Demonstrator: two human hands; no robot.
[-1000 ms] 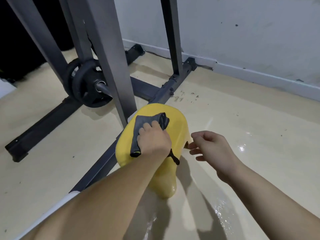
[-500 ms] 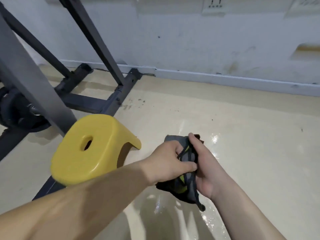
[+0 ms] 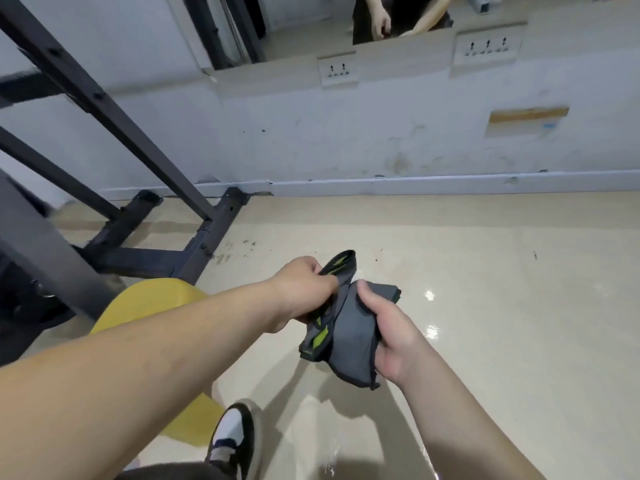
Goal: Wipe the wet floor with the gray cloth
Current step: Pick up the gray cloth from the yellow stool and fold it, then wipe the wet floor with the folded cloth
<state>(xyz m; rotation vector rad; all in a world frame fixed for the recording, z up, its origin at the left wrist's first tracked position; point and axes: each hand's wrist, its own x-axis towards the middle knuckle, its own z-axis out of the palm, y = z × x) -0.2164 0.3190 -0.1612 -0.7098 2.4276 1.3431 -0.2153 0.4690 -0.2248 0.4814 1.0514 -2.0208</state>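
Observation:
The gray cloth (image 3: 346,327), dark gray with a black edge and green markings, hangs in the air between both hands above the beige floor. My left hand (image 3: 304,289) grips its upper left part with curled fingers. My right hand (image 3: 388,334) holds the right side, thumb on top of the fabric. Wet patches of the floor (image 3: 431,313) glisten to the right of the hands, and more water shines on the floor near the bottom of the view.
A yellow plastic stool (image 3: 152,303) stands under my left forearm. A dark metal rack frame (image 3: 194,254) occupies the left, its feet against the white wall (image 3: 346,140). My black-and-white shoe (image 3: 232,438) stands near the bottom. Wall sockets and a mirror sit higher up.
My left hand lifted the cloth off the yellow stool and brought it right. My right hand took hold of it. The hands now spread the cloth apart, and the view has tilted upward.

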